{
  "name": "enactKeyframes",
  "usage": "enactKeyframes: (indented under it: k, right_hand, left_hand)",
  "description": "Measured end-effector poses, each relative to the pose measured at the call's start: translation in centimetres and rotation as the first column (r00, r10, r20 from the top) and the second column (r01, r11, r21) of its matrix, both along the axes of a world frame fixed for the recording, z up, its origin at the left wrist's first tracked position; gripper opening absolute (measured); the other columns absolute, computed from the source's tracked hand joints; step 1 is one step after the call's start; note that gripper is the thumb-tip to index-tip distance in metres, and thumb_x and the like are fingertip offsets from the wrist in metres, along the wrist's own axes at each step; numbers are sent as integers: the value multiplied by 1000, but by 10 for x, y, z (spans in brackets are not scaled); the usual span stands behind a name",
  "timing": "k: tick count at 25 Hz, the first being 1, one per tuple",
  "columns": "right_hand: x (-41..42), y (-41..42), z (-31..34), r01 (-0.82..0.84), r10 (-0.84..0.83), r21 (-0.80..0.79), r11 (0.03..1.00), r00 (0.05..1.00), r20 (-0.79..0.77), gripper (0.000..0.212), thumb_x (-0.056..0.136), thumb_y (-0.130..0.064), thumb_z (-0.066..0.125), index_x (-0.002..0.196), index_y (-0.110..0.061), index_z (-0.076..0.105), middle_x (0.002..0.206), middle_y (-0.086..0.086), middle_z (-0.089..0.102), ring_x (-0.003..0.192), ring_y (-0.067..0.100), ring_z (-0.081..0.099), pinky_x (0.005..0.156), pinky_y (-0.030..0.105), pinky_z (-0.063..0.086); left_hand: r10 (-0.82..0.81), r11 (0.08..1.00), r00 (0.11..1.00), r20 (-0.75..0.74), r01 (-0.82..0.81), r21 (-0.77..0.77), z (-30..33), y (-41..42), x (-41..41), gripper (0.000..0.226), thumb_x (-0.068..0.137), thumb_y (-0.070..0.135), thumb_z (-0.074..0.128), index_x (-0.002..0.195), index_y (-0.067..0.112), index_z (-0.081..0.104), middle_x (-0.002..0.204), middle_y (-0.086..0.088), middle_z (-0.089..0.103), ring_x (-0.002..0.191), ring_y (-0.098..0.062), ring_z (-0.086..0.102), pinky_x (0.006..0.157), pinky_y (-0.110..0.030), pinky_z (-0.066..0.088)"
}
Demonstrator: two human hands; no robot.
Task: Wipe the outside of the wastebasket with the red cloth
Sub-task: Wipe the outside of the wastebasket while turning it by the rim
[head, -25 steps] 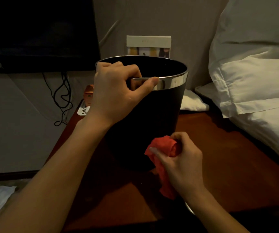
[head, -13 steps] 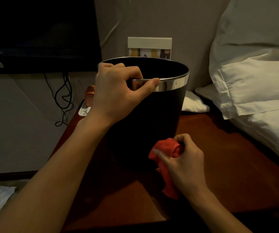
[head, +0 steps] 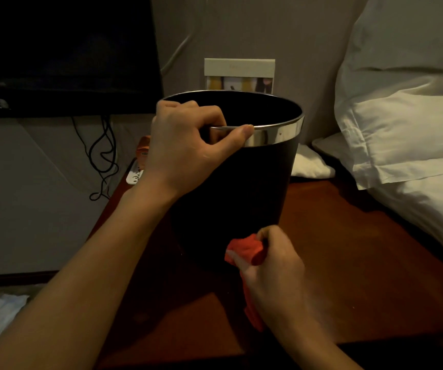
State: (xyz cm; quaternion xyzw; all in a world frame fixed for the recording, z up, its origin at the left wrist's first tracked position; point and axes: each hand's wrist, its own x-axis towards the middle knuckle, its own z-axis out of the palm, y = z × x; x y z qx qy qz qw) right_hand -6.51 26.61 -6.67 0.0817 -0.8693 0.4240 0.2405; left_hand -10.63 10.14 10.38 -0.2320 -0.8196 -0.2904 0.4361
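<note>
White pillows (head: 407, 134) fill the frame's right side. A dark screen (head: 63, 49) sits upper left, black cables (head: 103, 156) dangling beneath. A card (head: 239, 73) leans at top centre.

One head-mounted wide-angle view looks forward and down from close above my hands, facing the wastebasket (head: 231, 188) on the wooden table (head: 348, 249).

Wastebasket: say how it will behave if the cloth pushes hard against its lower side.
The wastebasket is tall and narrows downward, so it could tip or slide on the wooden table. It looks empty, probably light. The left hand gripping its rim likely steadies it.
</note>
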Motion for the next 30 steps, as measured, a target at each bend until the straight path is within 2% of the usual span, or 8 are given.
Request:
enactKeyframes:
  k: [3, 5, 9, 13, 15, 20, 24, 30]
  right_hand:
    - [2, 5, -12, 4, -9, 46, 999, 994, 113, 49, 71, -48, 86, 80, -38, 39, 79, -14, 49, 69, 2, 48, 55, 18, 32]
    - [0, 13, -1, 0, 1, -7, 1000, 998, 62, 46, 70, -46, 88, 83, -36, 45, 82, -14, 53, 71, 2, 53, 56, 17, 38]
    - [0, 22, 16, -75, 71, -168, 983, 997, -28, 40, 73, -48, 85, 91, -39, 50, 88, -10, 61, 70, 15, 66, 58, 39, 55]
    - [10, 20, -5, -48, 42, 115, 992, 998, 55, 44, 73, -47, 85, 86, -39, 43, 85, -16, 51, 76, 4, 51, 63, 30, 48]
    - [8, 23, -14, -61, 51, 104, 993, 994, 100, 42, 75, -47, 84, 87, -37, 44, 84, -16, 49, 76, 3, 49, 63, 24, 44]
    - [9, 33, -20, -4, 7, -50, 999, 998, 62, 41, 72, -44, 86, 91, -38, 51, 90, -17, 55, 81, 3, 56, 65, 31, 52]
    - [10, 37, -22, 37, -30, -83, 996, 997, 74, 42, 73, -43, 86, 91, -40, 48, 88, -14, 57, 77, 3, 58, 62, 29, 51]
    - [8, 38, -16, -13, 11, 11, 1000, 991, 135, 42, 73, -43, 86, 96, -39, 50, 93, -19, 56, 84, 2, 58, 73, 29, 56]
  left_hand:
    - [-5, 1000, 1000, -9, 5, 1, 0, 0, 0, 30, 87, 49, 61, 67, 28, 55, 61, 13, 50, 64, 3, 45, 84, -30, 34]
    - [-21, 1000, 1000, 5, 21, 12, 0, -3, 0, 33, 86, 50, 61, 66, 24, 58, 61, 9, 53, 64, 3, 47, 82, -24, 32]
    - [-151, 981, 987, 56, 143, 128, 6, -13, -4, 49, 87, 46, 62, 61, 5, 65, 57, -5, 58, 57, -12, 53, 61, -27, 38]
    - [-226, 960, 969, 95, 205, 191, 8, -17, -7, 44, 89, 38, 63, 57, 7, 62, 56, -7, 58, 52, -22, 51, 55, -26, 39]
    - [-221, 962, 971, 95, 201, 184, 9, -18, -8, 48, 90, 37, 63, 58, 2, 63, 56, -8, 59, 51, -24, 52, 55, -29, 40]
    - [-25, 999, 998, -54, 26, 19, 4, -12, 4, 34, 95, 38, 54, 70, 18, 67, 66, 4, 63, 67, -6, 55, 79, -34, 40]
    - [-27, 998, 997, -73, 22, -64, -6, 19, 19, 26, 91, 42, 55, 92, 20, 69, 88, 8, 67, 88, -6, 56, 90, -36, 32]
    - [-54, 995, 996, -73, 60, 77, -8, 15, 12, 13, 84, 42, 69, 86, 29, 66, 81, 22, 58, 82, -1, 55, 95, -31, 31]
